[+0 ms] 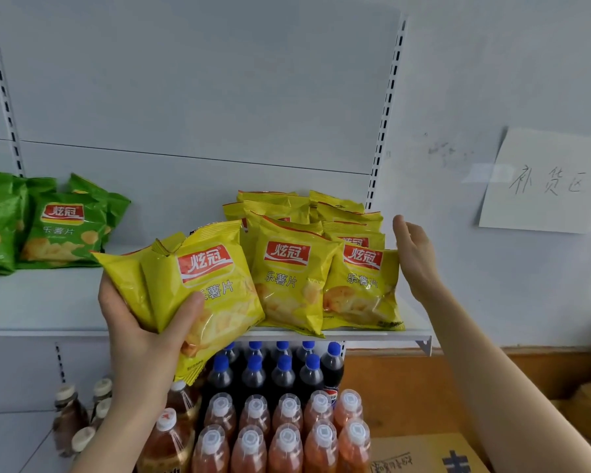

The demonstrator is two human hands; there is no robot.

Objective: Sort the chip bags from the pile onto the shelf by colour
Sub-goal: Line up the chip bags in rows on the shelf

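My left hand (140, 329) grips yellow chip bags (198, 285), at least two, in front of the white shelf (48, 302), thumb across the front one. Several more yellow chip bags (321, 268) stand in rows on the shelf's right end. My right hand (413, 250) is open with straight fingers, just right of the outermost yellow bag, near its edge. Green chip bags (55, 230) stand at the shelf's left end.
Below the shelf stand several dark cola bottles with blue caps (280, 370), orange drink bottles (287, 435) and brown bottles (79, 414). A handwritten paper sign (543, 182) hangs on the wall to the right. Cardboard boxes (423, 455) lie at the lower right.
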